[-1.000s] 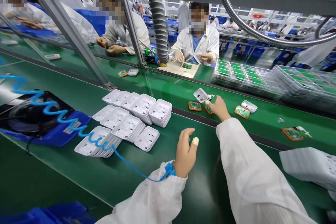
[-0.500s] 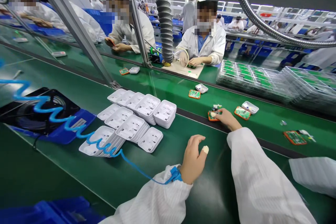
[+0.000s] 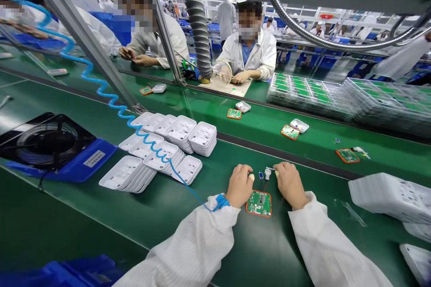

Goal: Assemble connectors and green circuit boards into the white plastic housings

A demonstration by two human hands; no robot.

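Observation:
On the bench between my hands lies a green circuit board in an orange frame, with thin wires running from its far edge to a small white plastic part. A tiny blue piece sits just left of that part. My right hand has its fingertips closed on the right end of the white part. At the board's left edge, my left hand is curled, thumb and index tips close together; whether anything is between them is too small to tell. Pale finger cots cover fingertips on both hands, and a blue wrist strap circles my left wrist.
White plastic covers stand stacked to the left, more covers to the right. Beyond a dark rail, several orange-framed boards lie on the green belt. A black fan and coiled blue cord occupy the left. Co-workers sit opposite.
My right hand has brought an orange-framed board from the belt to the bench before me. My left hand has come beside it, its fingers drawing closer together. The whole view has shifted somewhat.

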